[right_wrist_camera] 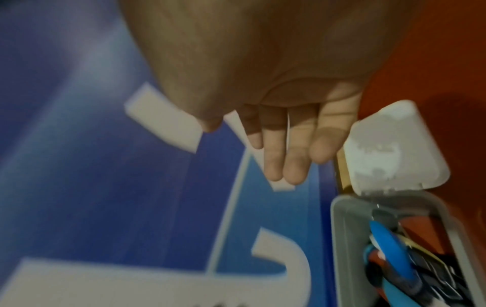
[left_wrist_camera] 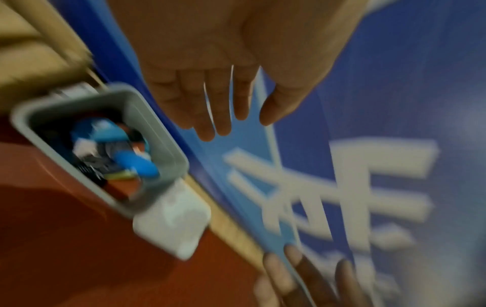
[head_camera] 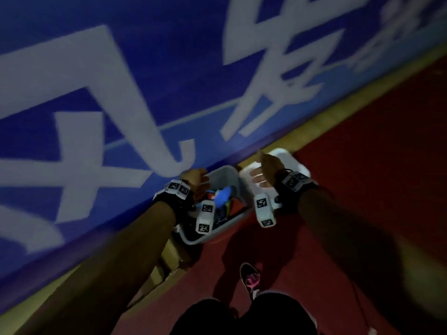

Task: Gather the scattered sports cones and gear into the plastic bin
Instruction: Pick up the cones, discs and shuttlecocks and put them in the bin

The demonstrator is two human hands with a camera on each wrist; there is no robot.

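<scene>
A grey plastic bin (head_camera: 231,180) stands on the red floor against a blue wall, with a blue piece of gear (head_camera: 223,195) and other dark and red items inside. Its white lid (head_camera: 286,155) lies just beyond it to the right. My left hand (head_camera: 196,181) hovers over the bin's left rim and holds nothing; the left wrist view shows its fingers (left_wrist_camera: 221,112) straight above the bin (left_wrist_camera: 157,133). My right hand (head_camera: 262,174) is spread above the lid, also empty. In the right wrist view its fingers (right_wrist_camera: 284,153) hang left of the lid (right_wrist_camera: 394,149) and bin (right_wrist_camera: 339,228).
A blue banner wall (head_camera: 145,81) with large white characters runs diagonally behind the bin, edged by a yellow strip (head_camera: 338,105). Tan boxes (head_camera: 169,262) sit left of the bin. My shoe (head_camera: 251,278) stands on the red floor (head_camera: 362,177) in front.
</scene>
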